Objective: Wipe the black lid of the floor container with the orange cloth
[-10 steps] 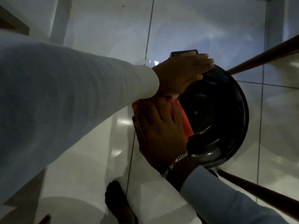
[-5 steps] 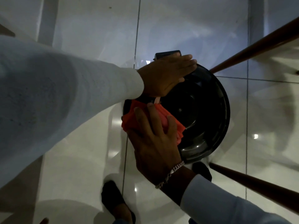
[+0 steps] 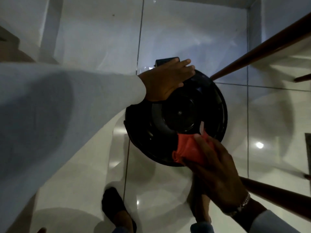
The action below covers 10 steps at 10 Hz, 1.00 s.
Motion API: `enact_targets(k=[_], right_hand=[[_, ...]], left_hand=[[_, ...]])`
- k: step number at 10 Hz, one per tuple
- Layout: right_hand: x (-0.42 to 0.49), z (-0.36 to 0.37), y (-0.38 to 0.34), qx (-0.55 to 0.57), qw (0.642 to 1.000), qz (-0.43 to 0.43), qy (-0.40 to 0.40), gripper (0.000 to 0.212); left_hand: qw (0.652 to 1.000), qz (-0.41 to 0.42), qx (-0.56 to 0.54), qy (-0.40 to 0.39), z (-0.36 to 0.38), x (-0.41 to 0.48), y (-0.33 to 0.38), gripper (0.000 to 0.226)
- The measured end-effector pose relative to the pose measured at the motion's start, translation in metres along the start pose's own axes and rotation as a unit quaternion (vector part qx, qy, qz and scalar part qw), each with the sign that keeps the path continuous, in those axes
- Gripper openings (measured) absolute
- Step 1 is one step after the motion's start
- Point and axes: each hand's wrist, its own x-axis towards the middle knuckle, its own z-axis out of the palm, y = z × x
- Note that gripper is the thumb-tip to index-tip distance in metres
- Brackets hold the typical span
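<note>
The round black lid [image 3: 178, 113] of the floor container lies below me on the white tiled floor, glossy, with a raised inner ring. My left hand [image 3: 165, 81] rests flat on its far left rim, fingers together, holding nothing. My right hand [image 3: 213, 167] presses the crumpled orange cloth [image 3: 188, 149] onto the lid's near rim, fingers spread over the cloth. The container body under the lid is hidden.
Two dark wooden rails cross the right side, one at the upper right [image 3: 262, 47] and one at the lower right [image 3: 276, 194]. My feet in dark slippers [image 3: 116, 209] stand just in front of the lid. A small dark object [image 3: 165, 61] pokes out behind my left hand.
My right hand has slid the orange cloth from the lid's left edge round to its near right rim. My left hand stays on the far rim.
</note>
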Motion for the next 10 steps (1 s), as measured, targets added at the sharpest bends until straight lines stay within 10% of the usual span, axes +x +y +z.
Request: enact_targets(k=[2,3,4,6,7,8,10], right_hand=[[0.011,-0.046,-0.041,0.058,0.983,0.105,0.141,0.069],[0.021,-0.082,-0.090,0.111,0.960,0.163,0.198,0.059],[0.030,-0.138,-0.137,0.201,0.941,0.165,0.218,0.064],[0.018,-0.270,-0.123,0.411,0.822,0.267,0.290,0.072],[0.005,-0.316,-0.074,0.478,0.775,0.320,0.263,0.063],[-0.001,-0.328,-0.032,0.388,0.806,0.346,0.283,0.067],[0.015,-0.319,0.003,0.158,0.901,0.394,0.093,0.069]], left_hand=[[0.939,-0.210,-0.236,0.138,-0.034,-0.030,0.079,0.039],[0.707,-0.340,-0.596,0.172,-0.087,-0.049,0.145,0.021],[0.583,-0.344,-0.723,0.134,-0.148,-0.052,0.194,0.035],[0.511,-0.373,-0.743,0.218,-0.240,0.018,0.248,0.030],[0.552,-0.373,-0.721,0.193,-0.253,0.071,0.278,0.036],[0.633,-0.409,-0.627,0.197,-0.249,0.115,0.300,0.027],[0.685,-0.442,-0.539,0.213,-0.258,0.124,0.309,0.042]])
